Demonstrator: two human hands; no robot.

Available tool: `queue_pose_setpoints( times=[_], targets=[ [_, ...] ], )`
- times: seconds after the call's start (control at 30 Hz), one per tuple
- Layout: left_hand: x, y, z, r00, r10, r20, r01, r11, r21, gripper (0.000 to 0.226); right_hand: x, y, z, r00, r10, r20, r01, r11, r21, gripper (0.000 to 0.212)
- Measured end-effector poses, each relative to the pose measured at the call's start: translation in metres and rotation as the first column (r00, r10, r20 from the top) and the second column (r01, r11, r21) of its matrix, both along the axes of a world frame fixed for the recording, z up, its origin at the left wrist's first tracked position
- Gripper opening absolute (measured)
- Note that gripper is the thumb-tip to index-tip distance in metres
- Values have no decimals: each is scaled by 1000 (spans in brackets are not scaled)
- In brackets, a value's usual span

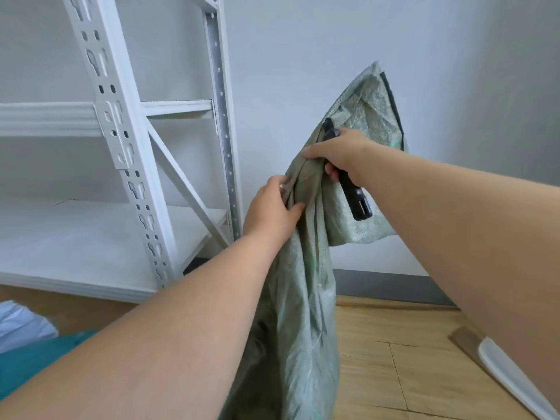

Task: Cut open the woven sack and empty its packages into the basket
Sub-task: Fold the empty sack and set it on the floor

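The white metal shelving unit (121, 165) is the biggest thing in the view and fills the left half, standing against the pale wall (303, 40). Its shelves are bare boards, and its upright posts have rows of slots. Below it is the wooden floor (394, 359), with a dark skirting strip along the foot of the wall.

The woven sack (306, 298) is in the middle of the picture, lifted in the air in front of the wall. It is pale green and looks limp and crumpled (whether any package is inside it I cannot tell). Its long part hangs down from the hands to the bottom edge of the picture, and its upper part stands up in a point to the right, above the right hand.

The left hand (272, 213) is closed on a bunched fold of the sack, with the thumb pressed on the cloth. Just above it and to the right, the right hand (342, 153) grips the same fold with its fingertips and at the same time holds a black utility knife (351, 192) in the palm; the handle of the knife sticks out below the hand and lies against the sack.

At the lower left there is teal fabric (33, 362) and something white (21, 325) beside it. At the lower right corner a white rim (512, 380) shows under the right forearm.
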State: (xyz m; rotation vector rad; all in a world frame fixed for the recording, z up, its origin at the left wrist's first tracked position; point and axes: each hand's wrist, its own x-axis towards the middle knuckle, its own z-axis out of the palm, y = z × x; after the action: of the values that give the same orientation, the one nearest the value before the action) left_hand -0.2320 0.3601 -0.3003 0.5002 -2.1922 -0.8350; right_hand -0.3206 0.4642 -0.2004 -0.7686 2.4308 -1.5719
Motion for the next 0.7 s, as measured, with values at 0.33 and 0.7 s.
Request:
queue_pose_setpoints(
  times=[0.33, 0.7],
  targets=[
    [0, -16, 16, 988, 89, -128, -66, 983, 174, 28, -15, 10, -22, 990, 80, -114, -55, 976, 209, 49],
    [-14, 13, 12, 998, -53, -31, 57, 990, 132, 63, 2, 4, -11, 993, 49, 106, -50, 999, 7, 21]
  ],
)
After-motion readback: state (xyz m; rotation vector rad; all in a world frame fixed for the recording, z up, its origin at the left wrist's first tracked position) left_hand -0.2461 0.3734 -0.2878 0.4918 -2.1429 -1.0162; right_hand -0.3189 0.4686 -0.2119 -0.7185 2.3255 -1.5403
